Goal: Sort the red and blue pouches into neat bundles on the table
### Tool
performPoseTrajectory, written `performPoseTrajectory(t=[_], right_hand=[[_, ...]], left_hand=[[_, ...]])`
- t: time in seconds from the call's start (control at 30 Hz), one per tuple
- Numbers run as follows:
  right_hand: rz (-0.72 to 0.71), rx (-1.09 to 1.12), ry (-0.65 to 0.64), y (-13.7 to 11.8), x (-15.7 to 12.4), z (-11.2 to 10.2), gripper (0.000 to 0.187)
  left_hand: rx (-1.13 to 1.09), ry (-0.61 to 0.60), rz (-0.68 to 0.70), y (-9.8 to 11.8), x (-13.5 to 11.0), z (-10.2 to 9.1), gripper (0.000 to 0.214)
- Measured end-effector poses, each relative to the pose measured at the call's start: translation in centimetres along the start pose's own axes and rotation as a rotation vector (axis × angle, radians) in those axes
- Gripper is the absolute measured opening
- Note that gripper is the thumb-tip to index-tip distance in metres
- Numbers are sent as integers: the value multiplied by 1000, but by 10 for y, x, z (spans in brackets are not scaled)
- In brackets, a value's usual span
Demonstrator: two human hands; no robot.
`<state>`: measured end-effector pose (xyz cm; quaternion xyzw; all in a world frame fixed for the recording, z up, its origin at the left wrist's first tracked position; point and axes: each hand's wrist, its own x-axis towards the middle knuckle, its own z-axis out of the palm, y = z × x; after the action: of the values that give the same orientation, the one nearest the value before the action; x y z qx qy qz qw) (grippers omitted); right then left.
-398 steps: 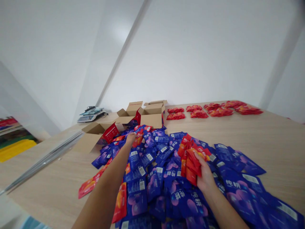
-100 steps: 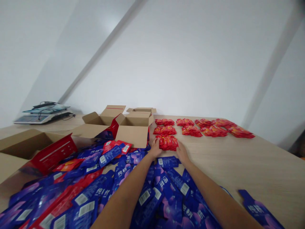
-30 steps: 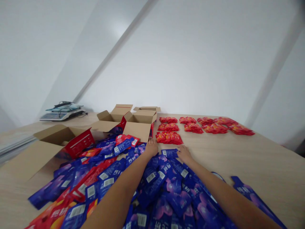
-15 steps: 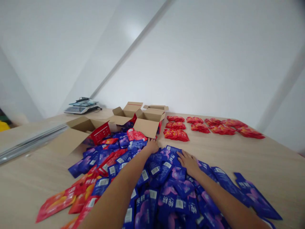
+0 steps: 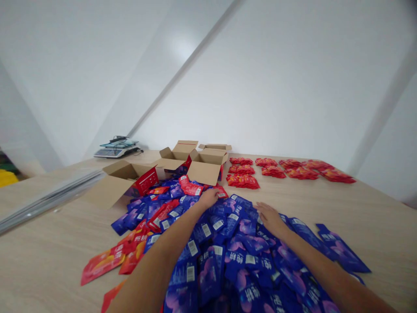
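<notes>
Blue pouches point(image 5: 208, 269) with purple fruit prints and white barcode labels lie in a wide loose heap in front of me. At the far edge of the heap my left hand point(image 5: 209, 198) has its fingers curled on a red pouch point(image 5: 222, 191); the fingertips are partly hidden. My right hand point(image 5: 269, 216) rests at the heap's far right side, fingers stretched out, nothing held. Just left of my left hand, other red pouches point(image 5: 190, 187) lie on the blue ones. More red-orange pouches point(image 5: 104, 263) spread along the heap's left side.
Open cardboard boxes point(image 5: 204, 172) stand behind the heap, one at the left point(image 5: 114, 182) with its flap out. Red pouch stacks point(image 5: 243, 181) sit in rows at the back right. A scale point(image 5: 115, 150) and long metal strips point(image 5: 48, 200) are on the left.
A red pouch now shows beyond my left fingertips, where only a bit showed before. My right hand has shifted slightly right. The view has turned a little.
</notes>
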<state>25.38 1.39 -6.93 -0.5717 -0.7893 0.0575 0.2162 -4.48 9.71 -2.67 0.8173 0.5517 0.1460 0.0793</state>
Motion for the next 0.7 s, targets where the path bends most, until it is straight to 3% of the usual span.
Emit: performPoseTrajectory(t=[0.13,0.33,0.7], right_hand=[[-79,70,52,-42,-16,-4,42],[-64,86,-25,-95,-43,5,43],[-115,103,-99,-93,-65,-20,43]], left_hand=[[25,6,-21,3,15,2,42],[79,-138,-34,26,39,29,51],[158,-162,49,25,10,32,50]])
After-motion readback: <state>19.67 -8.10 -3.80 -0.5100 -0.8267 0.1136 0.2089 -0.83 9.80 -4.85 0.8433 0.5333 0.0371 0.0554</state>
